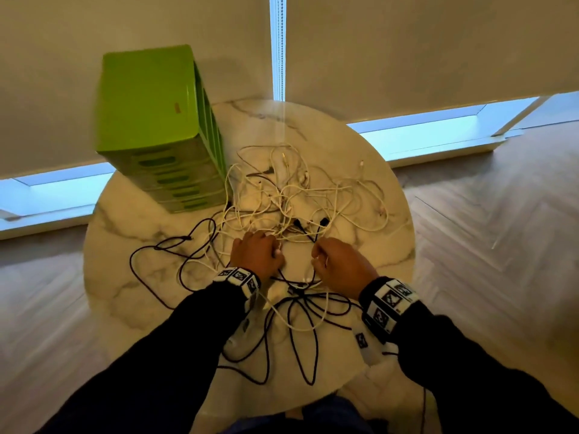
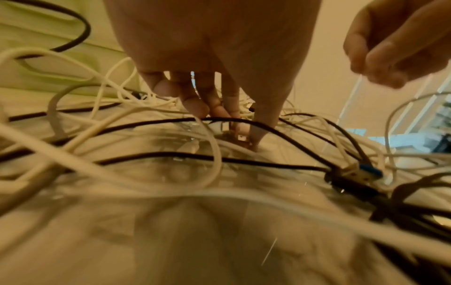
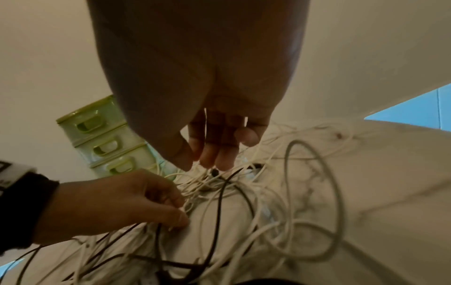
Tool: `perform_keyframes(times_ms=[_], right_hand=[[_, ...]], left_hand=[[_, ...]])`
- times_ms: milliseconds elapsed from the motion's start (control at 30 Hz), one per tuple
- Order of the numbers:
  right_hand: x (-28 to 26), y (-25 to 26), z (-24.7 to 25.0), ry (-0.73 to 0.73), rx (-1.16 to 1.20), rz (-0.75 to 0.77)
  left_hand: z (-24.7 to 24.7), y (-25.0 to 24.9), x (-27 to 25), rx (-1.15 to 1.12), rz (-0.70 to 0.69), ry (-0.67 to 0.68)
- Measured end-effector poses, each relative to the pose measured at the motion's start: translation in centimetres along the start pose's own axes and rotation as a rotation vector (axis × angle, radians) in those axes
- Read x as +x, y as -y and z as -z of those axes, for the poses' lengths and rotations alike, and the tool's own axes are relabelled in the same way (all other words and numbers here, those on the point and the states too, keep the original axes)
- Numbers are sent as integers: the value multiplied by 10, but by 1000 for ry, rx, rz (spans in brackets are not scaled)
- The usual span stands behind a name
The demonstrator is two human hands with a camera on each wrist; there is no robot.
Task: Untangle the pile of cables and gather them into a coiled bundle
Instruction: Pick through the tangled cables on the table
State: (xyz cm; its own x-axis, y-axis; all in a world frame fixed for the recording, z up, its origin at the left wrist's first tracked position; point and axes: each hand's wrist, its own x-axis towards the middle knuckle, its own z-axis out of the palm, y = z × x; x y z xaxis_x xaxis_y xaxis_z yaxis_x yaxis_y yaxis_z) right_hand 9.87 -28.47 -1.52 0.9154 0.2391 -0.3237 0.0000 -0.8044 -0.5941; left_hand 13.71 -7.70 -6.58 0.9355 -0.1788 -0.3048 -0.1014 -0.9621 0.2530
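Sprawling with no single long axis, the tangled pile of thin white and black cables [image 1: 282, 211] covers the round marble-patterned table [image 1: 131, 233]. Our left hand [image 1: 257, 253] pinches a white strand, fingertips [image 2: 244, 129] together on the tabletop; our right hand [image 1: 340, 264] pinches another. A green plastic drawer unit [image 1: 156, 126] (contents hidden) stands behind the cables.

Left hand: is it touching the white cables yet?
Touching. The right wrist view shows the left hand with its fingers pinching strands of the white cables.
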Motion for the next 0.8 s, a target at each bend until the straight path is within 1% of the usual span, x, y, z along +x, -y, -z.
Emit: perform_keyframes(times_ms=[100, 167, 267, 333, 400, 433, 533, 567, 600, 633, 667, 700, 800], right_hand=[[17, 0, -16, 115, 18, -1], [27, -1, -22, 136, 14, 42], [41, 3, -27, 139, -4, 198], [49, 3, -26, 121, -26, 296], [57, 0, -19, 93, -105, 342], [61, -2, -13, 67, -141, 355], [75, -12, 7, -71, -102, 326], [78, -13, 13, -118, -74, 294], [79, -12, 19, -164, -59, 283], [79, -11, 21, -189, -60, 291], [77, -7, 21, -182, -59, 320], [73, 1, 20, -138, -48, 353], [52, 22, 5, 56, 42, 450]], left_hand=[[5, 7, -13, -77, -70, -101], [10, 9, -28, -107, -170, -204], [16, 14, -50, -98, -315, -351], [20, 16, -57, -141, -346, -398], [25, 17, -59, -206, -296, -367], [27, 17, -59, -245, -241, -302], [24, 19, -54, -305, -51, 51], [22, 20, -53, -288, -25, 141], [19, 18, -53, -272, -21, 172], [16, 16, -54, -278, -20, 168], [14, 13, -55, -322, -28, 127], [14, 8, -56, -398, -42, 60], [16, 0, -54, -690, -99, -160]])
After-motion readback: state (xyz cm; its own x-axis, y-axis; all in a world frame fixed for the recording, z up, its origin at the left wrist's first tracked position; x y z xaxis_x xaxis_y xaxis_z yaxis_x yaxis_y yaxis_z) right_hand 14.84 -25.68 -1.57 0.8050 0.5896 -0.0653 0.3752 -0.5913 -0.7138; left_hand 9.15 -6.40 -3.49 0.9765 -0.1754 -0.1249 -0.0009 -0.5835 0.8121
